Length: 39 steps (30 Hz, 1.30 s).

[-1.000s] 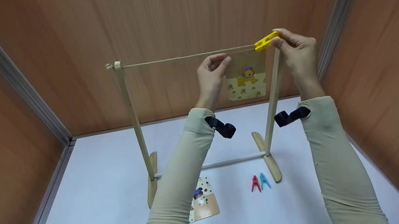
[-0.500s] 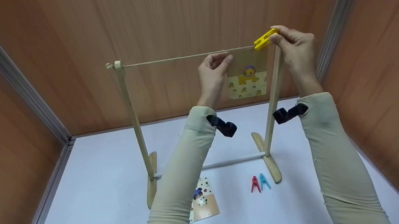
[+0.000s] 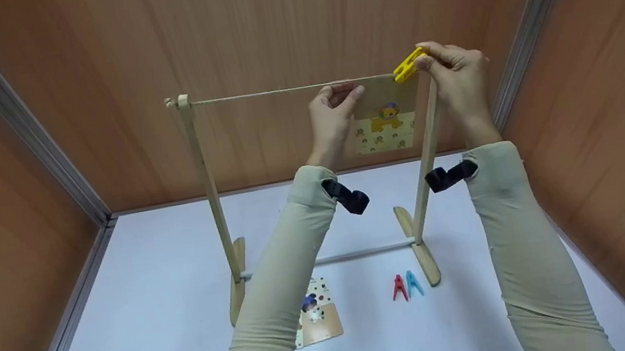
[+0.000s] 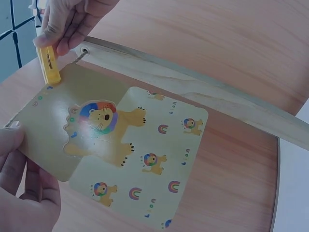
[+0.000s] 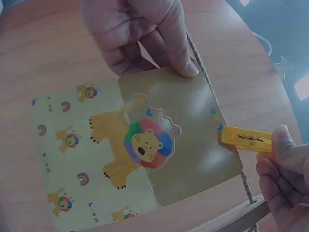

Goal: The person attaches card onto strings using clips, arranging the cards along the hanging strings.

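Left-wrist view: I'm reading blurred, probable "LION" lettering (image 4: 150,208) toward five o'clock on my lion card (image 4: 108,145).

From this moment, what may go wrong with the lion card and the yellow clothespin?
The lion card might tilt if the left hand lets go, because the yellow clothespin sits nearer one top corner. The clothespin overlaps only the card's edge, so the card may slip from the rope if the right hand shifts.
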### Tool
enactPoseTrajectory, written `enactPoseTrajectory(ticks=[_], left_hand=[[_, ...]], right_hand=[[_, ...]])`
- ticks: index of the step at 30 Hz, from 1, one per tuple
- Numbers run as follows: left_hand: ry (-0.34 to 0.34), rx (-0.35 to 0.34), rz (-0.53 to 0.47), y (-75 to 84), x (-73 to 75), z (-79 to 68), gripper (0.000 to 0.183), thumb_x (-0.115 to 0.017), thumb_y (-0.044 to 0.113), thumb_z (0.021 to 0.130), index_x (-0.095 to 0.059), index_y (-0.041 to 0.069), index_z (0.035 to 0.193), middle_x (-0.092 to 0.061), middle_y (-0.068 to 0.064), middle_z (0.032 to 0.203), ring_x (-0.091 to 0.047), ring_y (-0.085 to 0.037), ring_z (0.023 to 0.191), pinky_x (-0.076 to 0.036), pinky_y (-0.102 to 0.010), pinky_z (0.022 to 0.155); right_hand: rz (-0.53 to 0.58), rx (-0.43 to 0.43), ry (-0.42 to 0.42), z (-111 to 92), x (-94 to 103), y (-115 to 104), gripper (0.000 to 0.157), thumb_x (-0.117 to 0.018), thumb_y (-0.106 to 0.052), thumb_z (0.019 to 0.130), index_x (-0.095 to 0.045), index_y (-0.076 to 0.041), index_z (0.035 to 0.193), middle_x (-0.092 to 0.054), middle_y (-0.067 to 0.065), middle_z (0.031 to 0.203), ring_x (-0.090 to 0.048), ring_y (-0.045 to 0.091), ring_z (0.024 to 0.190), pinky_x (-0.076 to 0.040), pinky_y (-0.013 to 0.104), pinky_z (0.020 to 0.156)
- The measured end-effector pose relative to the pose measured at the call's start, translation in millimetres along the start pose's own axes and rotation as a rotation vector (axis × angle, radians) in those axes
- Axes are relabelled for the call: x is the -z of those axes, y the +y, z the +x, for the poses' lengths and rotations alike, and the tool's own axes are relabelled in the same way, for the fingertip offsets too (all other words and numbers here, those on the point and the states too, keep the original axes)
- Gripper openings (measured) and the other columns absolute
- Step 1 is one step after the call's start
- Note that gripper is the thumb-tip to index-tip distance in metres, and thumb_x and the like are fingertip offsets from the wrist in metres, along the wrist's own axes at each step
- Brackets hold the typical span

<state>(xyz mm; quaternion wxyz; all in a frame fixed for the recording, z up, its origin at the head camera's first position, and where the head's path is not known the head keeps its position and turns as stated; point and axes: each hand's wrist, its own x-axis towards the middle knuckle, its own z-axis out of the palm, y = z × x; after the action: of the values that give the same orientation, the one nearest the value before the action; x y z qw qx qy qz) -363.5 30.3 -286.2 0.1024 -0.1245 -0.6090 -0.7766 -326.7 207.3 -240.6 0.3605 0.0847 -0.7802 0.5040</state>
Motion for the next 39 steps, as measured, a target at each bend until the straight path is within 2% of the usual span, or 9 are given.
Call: enactPoseTrajectory(ticks=[10,24,28,33,39], left_hand=[[-0.020,0.001,0.031,-0.3,0.3,-1.1,0.024,-0.068,0.010,0.089,-0.062,-0.001,0.109,-0.066,-0.013,0.111,-0.064,-0.017,0.103,-0.051,-0.019,0.085],[-0.026,0.032,0.042,-2.4,0.8,-1.3,0.023,-0.068,0.013,0.089,-0.063,0.002,0.108,-0.066,-0.009,0.110,-0.063,-0.014,0.102,-0.050,-0.020,0.088],[-0.025,0.034,0.009,-4.3,0.2,-0.6,0.022,-0.068,0.010,0.089,-0.062,0.001,0.108,-0.066,-0.009,0.107,-0.063,-0.014,0.099,-0.051,-0.021,0.086],[-0.027,0.027,0.023,-3.9,0.6,-0.1,0.022,-0.068,0.009,0.089,-0.063,0.000,0.109,-0.066,-0.010,0.107,-0.063,-0.015,0.099,-0.051,-0.022,0.086],[-0.030,0.022,0.046,-3.6,1.2,-0.7,0.023,-0.068,0.010,0.089,-0.063,0.000,0.109,-0.067,-0.012,0.110,-0.064,-0.016,0.101,-0.051,-0.028,0.091]], right_hand=[[-0.090,0.005,-0.040,-1.0,-3.8,-1.2,0.031,-0.067,-0.024,0.086,-0.072,-0.006,0.110,-0.070,0.012,0.102,-0.059,-0.004,0.077,-0.048,0.010,0.073],[-0.077,0.051,-0.073,-1.8,-5.5,2.2,0.029,-0.067,-0.014,0.087,-0.069,-0.001,0.113,-0.070,0.020,0.105,-0.056,-0.010,0.074,-0.046,0.006,0.070],[-0.073,0.073,-0.085,-2.5,-6.1,2.3,0.030,-0.069,-0.009,0.085,-0.067,0.001,0.114,-0.069,0.022,0.105,-0.054,-0.013,0.073,-0.045,0.005,0.069],[-0.132,0.107,-0.134,-2.8,-3.6,1.1,0.034,-0.068,-0.010,0.086,-0.065,0.002,0.118,-0.068,0.023,0.106,-0.051,-0.013,0.074,-0.043,0.003,0.070],[-0.160,0.095,-0.190,-2.8,-0.5,-0.2,0.040,-0.065,-0.015,0.088,-0.060,-0.002,0.125,-0.067,0.022,0.110,-0.051,-0.012,0.078,-0.043,0.002,0.073]])
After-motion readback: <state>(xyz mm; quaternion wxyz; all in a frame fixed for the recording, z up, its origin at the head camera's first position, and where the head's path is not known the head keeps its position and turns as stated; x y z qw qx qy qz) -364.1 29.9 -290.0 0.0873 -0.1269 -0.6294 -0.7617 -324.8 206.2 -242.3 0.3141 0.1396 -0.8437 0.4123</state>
